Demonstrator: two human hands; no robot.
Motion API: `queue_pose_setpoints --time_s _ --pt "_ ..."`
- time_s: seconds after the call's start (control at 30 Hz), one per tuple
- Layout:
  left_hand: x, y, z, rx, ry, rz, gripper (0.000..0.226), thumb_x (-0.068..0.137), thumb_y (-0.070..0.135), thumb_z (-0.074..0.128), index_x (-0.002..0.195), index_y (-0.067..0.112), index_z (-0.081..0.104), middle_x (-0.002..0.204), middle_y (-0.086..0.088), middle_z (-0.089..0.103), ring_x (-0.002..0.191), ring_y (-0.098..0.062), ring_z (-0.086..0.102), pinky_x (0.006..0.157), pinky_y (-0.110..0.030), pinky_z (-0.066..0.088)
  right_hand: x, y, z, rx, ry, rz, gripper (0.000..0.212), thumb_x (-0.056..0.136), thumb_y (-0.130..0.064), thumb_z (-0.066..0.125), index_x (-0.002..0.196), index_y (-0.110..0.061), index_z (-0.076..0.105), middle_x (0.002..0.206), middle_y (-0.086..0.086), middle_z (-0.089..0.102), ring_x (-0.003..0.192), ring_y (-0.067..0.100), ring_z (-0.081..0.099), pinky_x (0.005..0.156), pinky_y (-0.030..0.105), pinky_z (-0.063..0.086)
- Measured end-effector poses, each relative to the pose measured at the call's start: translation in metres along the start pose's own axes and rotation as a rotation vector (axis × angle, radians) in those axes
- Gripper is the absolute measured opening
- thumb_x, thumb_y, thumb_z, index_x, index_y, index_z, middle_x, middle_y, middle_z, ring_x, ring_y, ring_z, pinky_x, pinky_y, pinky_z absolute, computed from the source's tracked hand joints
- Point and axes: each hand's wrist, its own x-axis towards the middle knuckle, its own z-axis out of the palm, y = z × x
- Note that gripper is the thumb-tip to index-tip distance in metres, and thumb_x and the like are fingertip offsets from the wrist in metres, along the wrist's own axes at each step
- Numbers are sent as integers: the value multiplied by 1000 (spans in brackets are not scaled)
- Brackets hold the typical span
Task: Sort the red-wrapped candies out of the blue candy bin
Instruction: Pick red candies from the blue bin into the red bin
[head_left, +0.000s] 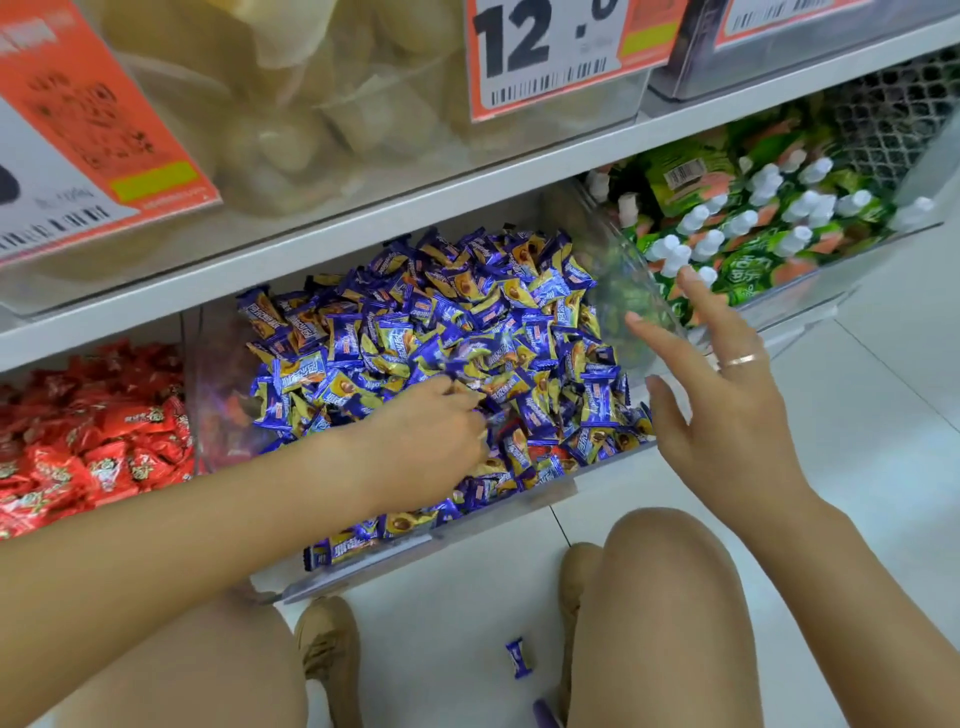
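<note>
1. The blue bin (524, 501), at frame centre, is heaped with blue candies (457, 322).
2. The left hand (431, 436) reaches into the heap, fingers dug among wrappers; whether it grasps one cannot be told.
3. A red candy (511, 432) peeks out just beside its fingertips.
4. The right hand (722, 400) hovers released, fingers spread, at the bin's right edge.
5. The red bin (93, 441) sits at left.
6. One blue candy (518, 658) lies on the floor (857, 415), bottom centre.

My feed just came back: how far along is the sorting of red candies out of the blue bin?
Done: cannot tell; no count is visible. In hand: the left hand digs in the blue candy bin, while the right hand hovers open. Left: red wrappers show beside the left fingers, away from the red candy bin.
</note>
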Motion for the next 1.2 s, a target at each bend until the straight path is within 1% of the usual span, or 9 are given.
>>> queue_pose_setpoints --time_s 0.07,0.13,0.23,0.33,0.4,0.57,0.77,0.9,1.2 --pt "-12 -7 9 25 43 -3 15 85 27 57 95 24 68 89 4 65 89 -21 57 78 -35 44 9 -16 -4 69 -34 -87 31 87 -4 50 111 -8 68 127 11 57 111 27 56 94 26 40" --pt "-18 -8 13 0 82 -31 20 81 27 61 100 25 68 83 6 66 83 -19 57 74 -34 46 22 -37 -4 134 -358 -85 33 88 -7 45 110 -15 69 111 2 66 99 22 61 84 23 42" --pt "-18 -2 10 -40 26 -119 42 98 31 36 138 26 43 116 0 60 111 -24 48 92 -37 35 42 -54 16 30 -1023 -28 44 92 -6 40 126 -27 60 112 -8 64 92 7 59 77 18 42" --pt "-21 -4 4 34 -48 -153 42 100 35 26 130 22 52 120 -6 55 113 -26 43 99 -39 30 52 -59 36 3 -1270 -4 53 94 -9 38 143 -28 39 113 -1 58 88 15 51 64 21 34" --pt "-28 -7 7 6 -77 -171 43 99 37 25 123 20 56 116 -6 56 111 -26 44 104 -40 28 58 -54 41 -42 -1280 29 61 95 -11 38 151 -28 19 132 6 50 101 24 49 63 20 34" --pt "-37 -6 7 -17 96 -231 42 95 36 35 101 15 70 111 -6 54 106 -26 46 103 -40 30 71 -39 37 -127 -1198 74 63 97 -15 40 152 -25 13 160 0 7 142 19 25 106 25 27" --pt "-16 1 9 -67 180 -29 26 83 14 62 109 13 64 105 -6 64 100 -28 58 93 -40 46 76 -42 19 38 -954 102 30 95 -17 48 117 -28 64 99 -7 68 76 4 60 69 17 43" --pt "-1 0 3 -491 62 -185 35 90 13 45 125 15 43 118 -5 54 97 -30 57 71 -39 43 59 -53 38 -44 -1155 7 31 90 -11 47 108 -24 69 87 0 67 82 20 61 71 28 46" --pt "10 -1 9 -225 -39 -126 40 102 40 28 129 22 53 129 -2 51 113 -26 48 82 -38 39 61 -52 32 -496 -1295 -54 46 89 -21 56 132 -31 46 120 1 56 103 21 52 71 28 39"
